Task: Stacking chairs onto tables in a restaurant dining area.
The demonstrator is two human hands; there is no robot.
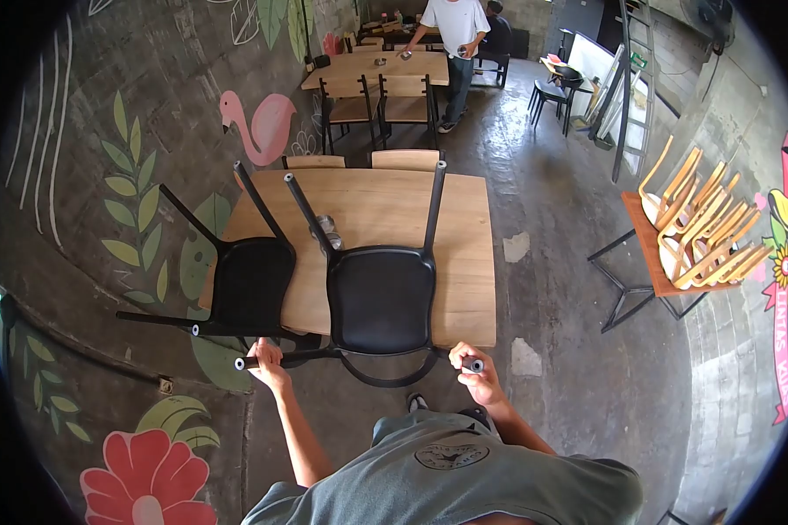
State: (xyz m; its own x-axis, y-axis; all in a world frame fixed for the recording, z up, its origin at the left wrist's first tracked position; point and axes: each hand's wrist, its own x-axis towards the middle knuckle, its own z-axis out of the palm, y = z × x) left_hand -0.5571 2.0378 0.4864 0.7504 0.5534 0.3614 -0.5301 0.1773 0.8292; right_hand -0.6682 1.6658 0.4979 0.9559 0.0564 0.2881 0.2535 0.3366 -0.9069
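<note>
A black chair [382,298] is upside down at the near edge of a wooden table [466,262], its seat underside facing up and its legs spread outward. My left hand [269,364] grips its near left leg. Around the near right leg, my right hand [478,375] is closed close to the tip. The chair's curved back [391,382] hangs below the table's near edge. A second upturned black chair [253,279] lies to the left on the same table. Behind the held chair's far left leg are round metal ashtrays or tins [325,226], partly hidden.
Two chair backs [405,159] line the table's far side. Beyond them a person [456,39] stands by another wooden table [348,65] with chairs. To the right, upturned wooden stools [702,223] crowd a small table [643,243]. A ladder [640,79] leans farther back. A painted wall [171,131] runs along the left.
</note>
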